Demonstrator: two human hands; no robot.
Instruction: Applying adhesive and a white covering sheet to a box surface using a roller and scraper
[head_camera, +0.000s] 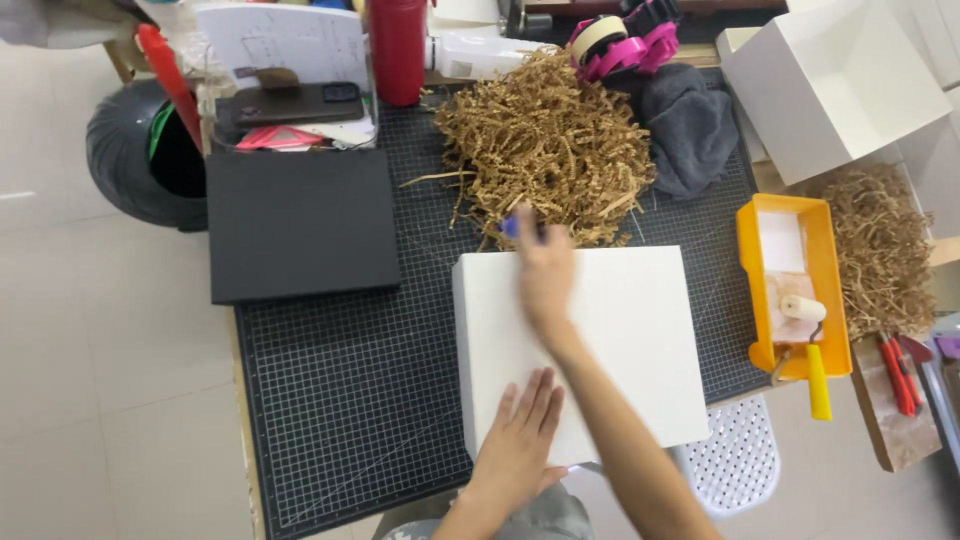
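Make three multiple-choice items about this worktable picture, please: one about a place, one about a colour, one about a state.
1. Where does the black box lie?
A. left of the white box
B. on the white box
C. in the orange tray

2. What colour is the handle of the paint roller?
A. blue
B. yellow
C. black

3. How is the left hand?
A. closed into a fist
B. flat, fingers stretched, on the white box
C. lifted above the shredded paper

Answers:
1. A, the black box rests on the cutting mat to the left of the white box.
2. B, the yellow handle sticks out of the orange tray.
3. B, its palm lies on the near edge of the white box, while the right hand reaches to the far edge beside the shredded paper.
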